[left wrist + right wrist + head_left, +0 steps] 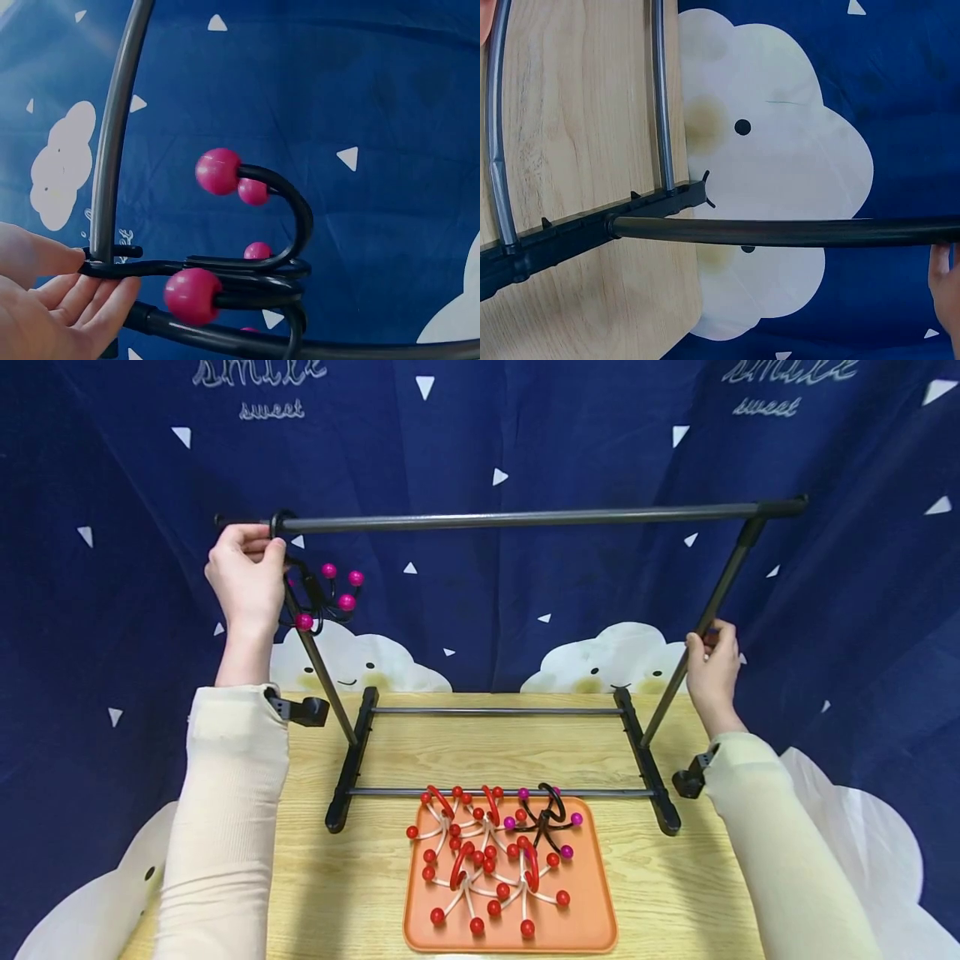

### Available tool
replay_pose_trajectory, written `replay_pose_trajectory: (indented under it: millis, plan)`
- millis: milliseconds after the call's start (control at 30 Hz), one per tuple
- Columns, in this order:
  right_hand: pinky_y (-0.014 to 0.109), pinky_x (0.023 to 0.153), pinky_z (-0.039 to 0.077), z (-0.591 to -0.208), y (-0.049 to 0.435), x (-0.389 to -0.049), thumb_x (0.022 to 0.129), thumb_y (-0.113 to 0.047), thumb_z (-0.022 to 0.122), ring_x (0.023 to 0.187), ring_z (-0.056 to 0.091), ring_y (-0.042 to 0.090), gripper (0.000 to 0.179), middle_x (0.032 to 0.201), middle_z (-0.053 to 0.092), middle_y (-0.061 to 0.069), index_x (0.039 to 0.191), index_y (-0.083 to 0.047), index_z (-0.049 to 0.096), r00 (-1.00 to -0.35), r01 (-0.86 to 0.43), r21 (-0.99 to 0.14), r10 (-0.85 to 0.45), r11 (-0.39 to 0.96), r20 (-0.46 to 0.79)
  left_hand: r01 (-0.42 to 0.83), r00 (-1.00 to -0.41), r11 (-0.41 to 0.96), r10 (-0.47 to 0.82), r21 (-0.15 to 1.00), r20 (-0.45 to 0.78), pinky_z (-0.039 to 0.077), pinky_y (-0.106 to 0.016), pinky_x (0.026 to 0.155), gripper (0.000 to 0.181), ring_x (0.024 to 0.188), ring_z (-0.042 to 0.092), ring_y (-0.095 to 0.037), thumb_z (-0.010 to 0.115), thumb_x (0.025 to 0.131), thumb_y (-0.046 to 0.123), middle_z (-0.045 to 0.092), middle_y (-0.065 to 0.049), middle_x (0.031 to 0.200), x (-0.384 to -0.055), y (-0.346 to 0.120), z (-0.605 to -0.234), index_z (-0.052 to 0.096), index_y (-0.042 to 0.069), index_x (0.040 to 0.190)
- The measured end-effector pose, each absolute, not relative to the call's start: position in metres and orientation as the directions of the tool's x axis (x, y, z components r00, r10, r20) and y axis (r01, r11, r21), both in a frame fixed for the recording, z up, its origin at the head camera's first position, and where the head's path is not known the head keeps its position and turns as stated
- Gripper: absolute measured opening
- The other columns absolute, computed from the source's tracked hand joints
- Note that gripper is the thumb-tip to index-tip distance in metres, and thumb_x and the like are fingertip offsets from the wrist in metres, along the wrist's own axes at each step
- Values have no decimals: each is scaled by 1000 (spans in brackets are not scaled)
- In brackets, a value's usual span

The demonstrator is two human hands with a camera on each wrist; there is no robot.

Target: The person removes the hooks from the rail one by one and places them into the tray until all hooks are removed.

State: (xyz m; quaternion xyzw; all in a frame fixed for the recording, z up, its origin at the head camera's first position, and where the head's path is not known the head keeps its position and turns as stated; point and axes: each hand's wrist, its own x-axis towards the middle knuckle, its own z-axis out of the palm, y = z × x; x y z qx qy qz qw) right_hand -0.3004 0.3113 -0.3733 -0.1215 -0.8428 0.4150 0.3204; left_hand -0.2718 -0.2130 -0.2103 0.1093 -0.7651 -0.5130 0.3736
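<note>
Near the left end of the rack's top bar (487, 520), my left hand (246, 577) pinches the hook of a black octopus-shaped hanger (313, 589) with pink ball tips. The left wrist view shows the hook looped around the bar, thumb and fingers at its end, and the curled black arms (301, 217) with pink balls (219, 171) sticking out to the side. My right hand (712, 677) grips the right upright post (731, 564) of the rack partway up; only part of that hand shows at the right wrist view's edge.
An orange tray (592, 927) on the wooden table (495, 745) bears several similar hangers, most white with red hooks and balls, one black hanger (544, 820) with magenta balls. The rack's black feet (348, 777) stand behind it. A blue curtain (495, 593) hangs at the back.
</note>
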Motion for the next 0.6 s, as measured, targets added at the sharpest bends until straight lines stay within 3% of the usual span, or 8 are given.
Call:
replay_pose_trajectory:
  millis: [167,400,600]
  plan:
    - [23,83,38,-373,312,-300,95,-29,44,95,47,16,38,115,48,14,126,-8,39,-769,-53,-779,473,624,431,267,-687,423,-547,866,479,50,-11,65,20,71,60,1,59,85,12,65,2,88,-269,-207,-208,64,8,104]
    - [21,82,37,-373,313,-300,95,-28,45,92,46,13,38,112,48,13,125,-7,40,-761,-63,-775,473,629,445,351,-661,434,-513,830,548,49,-9,62,19,68,59,4,61,84,11,64,2,84,-263,-193,-209,64,6,102]
    - [27,83,39,-373,313,-299,95,-31,43,95,47,17,40,112,46,13,127,-9,38,-782,-58,-774,453,631,428,410,-638,428,-497,806,588,48,-9,61,18,66,60,4,62,84,10,63,4,84,-264,-184,-207,65,6,101]
